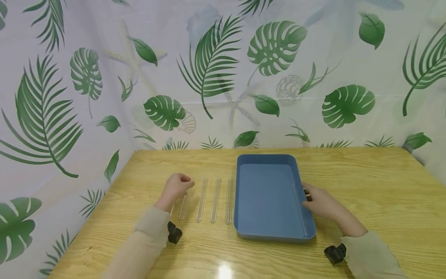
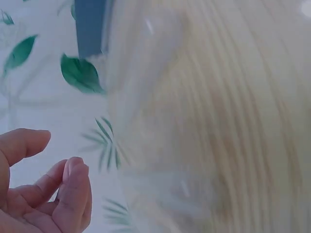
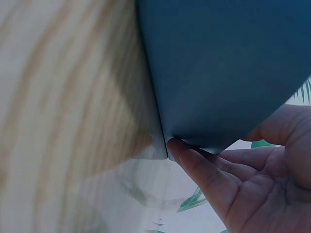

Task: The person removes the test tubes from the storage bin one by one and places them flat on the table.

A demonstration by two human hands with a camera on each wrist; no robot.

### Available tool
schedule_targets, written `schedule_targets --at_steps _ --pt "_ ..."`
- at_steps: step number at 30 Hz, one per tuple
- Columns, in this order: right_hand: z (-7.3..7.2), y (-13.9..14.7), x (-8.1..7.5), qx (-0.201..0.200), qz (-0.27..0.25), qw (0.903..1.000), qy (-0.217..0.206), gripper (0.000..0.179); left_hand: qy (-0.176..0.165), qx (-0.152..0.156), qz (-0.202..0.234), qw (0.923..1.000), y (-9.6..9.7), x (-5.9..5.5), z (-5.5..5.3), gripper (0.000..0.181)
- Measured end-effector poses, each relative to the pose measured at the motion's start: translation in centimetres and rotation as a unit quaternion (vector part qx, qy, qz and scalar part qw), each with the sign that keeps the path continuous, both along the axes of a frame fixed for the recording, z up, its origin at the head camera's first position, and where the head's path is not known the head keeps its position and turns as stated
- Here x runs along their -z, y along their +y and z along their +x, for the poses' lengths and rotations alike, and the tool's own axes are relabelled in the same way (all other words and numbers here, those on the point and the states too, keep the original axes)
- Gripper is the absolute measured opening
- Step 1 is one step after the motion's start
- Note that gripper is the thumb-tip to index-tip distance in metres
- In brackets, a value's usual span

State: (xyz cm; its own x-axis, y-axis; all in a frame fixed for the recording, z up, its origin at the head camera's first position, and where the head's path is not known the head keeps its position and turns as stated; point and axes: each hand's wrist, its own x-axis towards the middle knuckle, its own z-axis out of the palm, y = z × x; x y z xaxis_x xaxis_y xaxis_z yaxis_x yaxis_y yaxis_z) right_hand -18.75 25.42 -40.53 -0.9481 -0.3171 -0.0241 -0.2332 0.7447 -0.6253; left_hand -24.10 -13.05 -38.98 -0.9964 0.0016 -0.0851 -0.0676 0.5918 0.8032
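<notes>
My left hand (image 1: 176, 188) hovers at the far end of a clear tube (image 1: 183, 207), one of several thin, see-through tubes that look like test tubes. In the left wrist view a gap shows between thumb and fingertips (image 2: 73, 162), with nothing visible in it. More tubes lie to its right, including one (image 1: 215, 201) mid-row and another (image 1: 229, 201) beside the blue tray (image 1: 240, 193). My right hand (image 1: 324, 203) grips the tray's right wall, thumb at the rim and fingers (image 3: 199, 167) against the outside near its bottom edge. Inside, a clear tube (image 1: 299, 211) lies along the right wall.
The wooden table (image 1: 376, 190) meets a leaf-printed cloth (image 1: 296, 116) at the back and left. A black wrist camera (image 1: 174, 232) sits on the left cuff, another (image 1: 335, 254) on the right.
</notes>
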Motion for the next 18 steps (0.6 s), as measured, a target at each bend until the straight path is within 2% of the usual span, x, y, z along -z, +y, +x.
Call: schedule_targets --at_steps 5,11,18 --pt "0.0 0.0 0.0 -0.002 0.001 1.0000 0.002 0.056 0.009 0.039 0.055 0.9977 3.5 -0.1 0.3 0.026" --pt "0.0 0.0 -0.1 -0.003 -0.001 1.0000 -0.001 0.056 -0.013 0.083 0.124 0.9887 7.5 -0.6 0.9 0.024" --pt "0.0 0.0 -0.1 -0.003 0.003 1.0000 0.000 0.056 -0.031 0.117 0.155 0.9804 11.6 -0.4 1.5 0.024"
